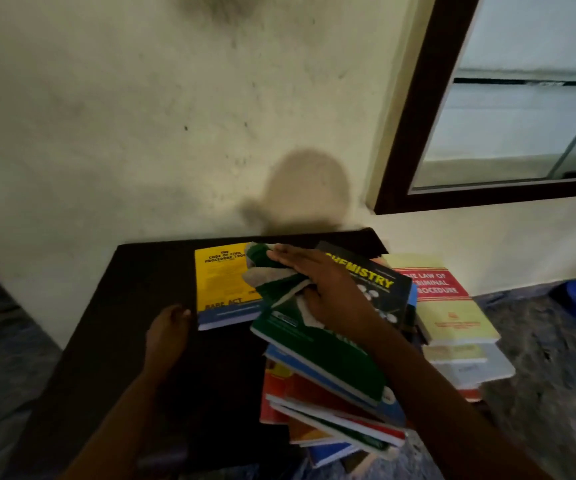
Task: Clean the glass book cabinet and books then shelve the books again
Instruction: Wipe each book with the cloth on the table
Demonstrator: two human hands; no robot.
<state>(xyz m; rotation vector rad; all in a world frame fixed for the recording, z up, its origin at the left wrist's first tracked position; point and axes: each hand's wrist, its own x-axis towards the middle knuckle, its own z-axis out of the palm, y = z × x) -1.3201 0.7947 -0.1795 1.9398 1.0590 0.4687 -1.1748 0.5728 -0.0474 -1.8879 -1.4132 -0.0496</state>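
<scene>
1. Pressing a green-and-white cloth (272,277) onto the glossy green book (331,362) — right hand (328,289) pinches it.
2. Book tops a tilted stack (314,410).
3. Left hand (167,337) rests on the table (106,323) — fingers loosely curled, holding nothing.

My right hand (317,282) is holding a green-and-grey cloth (271,280) against the green book (324,355) atop the leaning stack (317,414), while my left hand (167,336) is resting on the dark table (106,323) just beside a yellow book (222,289).
</scene>
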